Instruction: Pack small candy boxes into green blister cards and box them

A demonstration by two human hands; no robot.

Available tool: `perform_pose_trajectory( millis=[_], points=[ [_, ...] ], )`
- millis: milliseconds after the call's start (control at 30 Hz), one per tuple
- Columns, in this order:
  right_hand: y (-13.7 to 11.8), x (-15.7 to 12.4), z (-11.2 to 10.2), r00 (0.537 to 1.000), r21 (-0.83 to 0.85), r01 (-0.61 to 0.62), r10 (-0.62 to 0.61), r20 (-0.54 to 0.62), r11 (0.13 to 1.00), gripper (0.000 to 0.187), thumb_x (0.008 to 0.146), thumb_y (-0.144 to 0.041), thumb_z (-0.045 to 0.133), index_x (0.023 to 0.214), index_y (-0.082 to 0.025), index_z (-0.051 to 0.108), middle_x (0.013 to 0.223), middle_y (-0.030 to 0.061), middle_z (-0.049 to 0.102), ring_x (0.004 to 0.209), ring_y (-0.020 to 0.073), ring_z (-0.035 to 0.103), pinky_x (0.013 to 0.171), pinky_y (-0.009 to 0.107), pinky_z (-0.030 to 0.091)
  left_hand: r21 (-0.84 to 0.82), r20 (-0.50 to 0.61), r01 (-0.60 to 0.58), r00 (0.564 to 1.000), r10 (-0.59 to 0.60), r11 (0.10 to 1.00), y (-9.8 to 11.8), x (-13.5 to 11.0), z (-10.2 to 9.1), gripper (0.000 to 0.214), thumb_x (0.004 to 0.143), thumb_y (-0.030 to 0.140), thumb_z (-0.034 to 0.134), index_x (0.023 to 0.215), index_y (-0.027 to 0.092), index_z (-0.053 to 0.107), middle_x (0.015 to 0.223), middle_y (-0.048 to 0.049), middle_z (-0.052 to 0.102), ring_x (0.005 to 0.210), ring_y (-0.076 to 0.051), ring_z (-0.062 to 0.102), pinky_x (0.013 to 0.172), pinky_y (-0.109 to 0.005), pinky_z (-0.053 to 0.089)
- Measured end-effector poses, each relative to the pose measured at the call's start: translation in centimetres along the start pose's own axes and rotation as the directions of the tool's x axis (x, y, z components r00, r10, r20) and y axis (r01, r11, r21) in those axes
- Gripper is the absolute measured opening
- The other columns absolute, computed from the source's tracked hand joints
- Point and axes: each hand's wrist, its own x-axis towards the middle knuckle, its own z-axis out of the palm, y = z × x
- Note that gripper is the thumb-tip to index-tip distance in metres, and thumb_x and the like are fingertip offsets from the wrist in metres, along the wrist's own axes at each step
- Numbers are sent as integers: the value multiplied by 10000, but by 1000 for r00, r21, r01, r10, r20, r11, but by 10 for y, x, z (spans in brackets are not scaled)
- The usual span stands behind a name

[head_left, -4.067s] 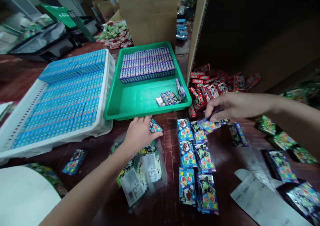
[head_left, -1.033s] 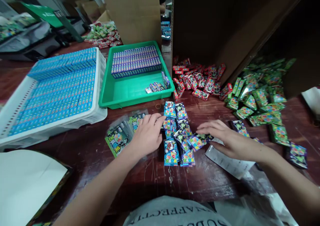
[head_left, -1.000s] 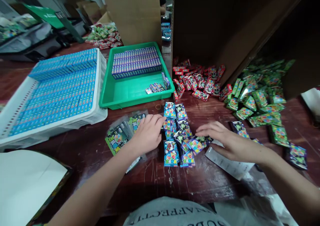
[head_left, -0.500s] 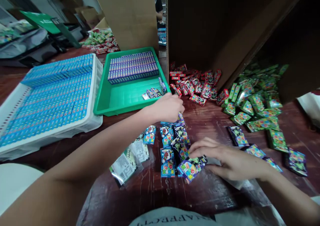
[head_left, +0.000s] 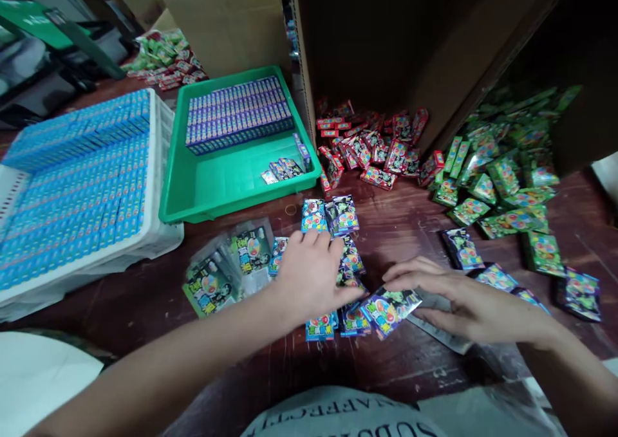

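My left hand [head_left: 309,276] lies palm down over the small printed boxes in the middle, fingers together and thumb apart; whatever is under its palm is hidden. Around it are a blue box [head_left: 313,215], a purple box [head_left: 345,213] and more blue and purple ones in two rough columns. My right hand [head_left: 454,298] has its fingers over the edge of a tilted purple box [head_left: 390,309] and its thumb below. Beneath that hand a greyish flat packet [head_left: 441,331] shows in part. Left of the boxes lie clear sleeves with printed cards [head_left: 248,250].
A green tray [head_left: 217,186] holds rows of purple boxes; a white basket [head_left: 167,231] holds rows of blue ones. Piles of red boxes [head_left: 381,150] and green boxes [head_left: 502,179] spill by the cardboard walls [head_left: 367,51]. Several loose purple boxes [head_left: 462,249] lie at right.
My left hand has come back from near the green tray's corner onto the middle boxes. My right hand and its purple box have shifted slightly right. The view has turned a little.
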Motion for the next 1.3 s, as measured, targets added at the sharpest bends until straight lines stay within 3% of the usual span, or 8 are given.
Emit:
perform_pose_trajectory(
  millis=[133, 267, 500, 700, 867, 967, 1133, 1300],
  points=[
    [-10, 1, 2, 999, 0, 14, -14, 29, 1000, 549, 956, -135, 528, 1466, -332, 475, 1522, 55, 473, 1433, 199, 432, 1186, 415, 379, -109, -10, 44, 999, -45, 993, 27, -10, 22, 750, 751, 646, 703, 1268, 112, 604, 1135, -170, 664, 1066, -378, 567, 918, -514, 445],
    [-19, 6, 11, 997, -65, 61, -58, 49, 996, 688, 859, -35, 522, 1480, -324, 457, 1499, 39, 512, 1428, 210, 429, 1234, 492, 288, -160, -58, -11, 998, 2, 987, 22, -4, 14, 843, 805, 467, 701, 1482, 57, 413, 1357, -185, 605, 1227, -367, 514, 1006, -500, 420],
    [-16, 20, 47, 990, -228, 70, -96, -104, 971, 746, 900, -44, 473, 1567, -345, 327, 1573, 52, 424, 1395, 259, 416, 1145, 518, 397, -55, -12, 145, 989, -146, 988, -63, -46, 8, 676, 856, 373, 640, 1472, 174, 445, 1518, -135, 496, 1358, -360, 432, 1090, -501, 378],
    [-17, 16, 87, 943, -228, -139, 59, -327, 964, 832, 845, -529, 740, 1513, -253, 328, 1419, 157, 483, 1302, 354, 487, 1063, 577, 469, -185, 92, 129, 989, -113, 974, -107, -59, 47, 924, 756, 453, 753, 1542, 195, 343, 1504, -159, 502, 1352, -384, 431, 1072, -539, 385],
    [-21, 21, 106, 923, -212, -179, 90, -374, 961, 801, 885, -407, 700, 1532, -243, 257, 1442, 162, 439, 1349, 341, 446, 1128, 584, 420, -332, -120, 84, 984, -131, 940, -92, -63, 31, 791, 794, 390, 706, 1499, 195, 405, 1456, -142, 485, 1348, -360, 426, 1131, -554, 341],
    [-22, 21, 104, 931, -162, -142, 76, -358, 976, 838, 884, -314, 680, 1566, -259, 196, 1482, 152, 399, 1388, 322, 409, 1168, 560, 385, -625, -263, -68, 956, -128, 778, -76, -69, 24, 927, 802, 328, 682, 1595, 246, 208, 1484, -126, 405, 1368, -294, 436, 1162, -477, 371],
    [-22, 21, 99, 936, -155, -118, 58, -348, 981, 876, 884, -327, 694, 1590, -264, 180, 1534, 145, 364, 1420, 305, 381, 1192, 521, 361, -845, -312, -207, 939, -141, 494, -45, -64, 56, 820, 803, 347, 650, 1522, 241, 269, 1523, -144, 347, 1423, -293, 422, 1150, -465, 420],
    [-24, 26, 93, 962, -237, -41, -26, -273, 971, 852, 874, -286, 688, 1588, -237, 227, 1541, 143, 404, 1413, 307, 382, 1183, 517, 368, -887, -322, -197, 913, -253, 418, -33, -58, 88, 760, 823, 306, 690, 1444, 197, 265, 1507, -178, 437, 1392, -278, 483, 1166, -468, 405]
  ],
)
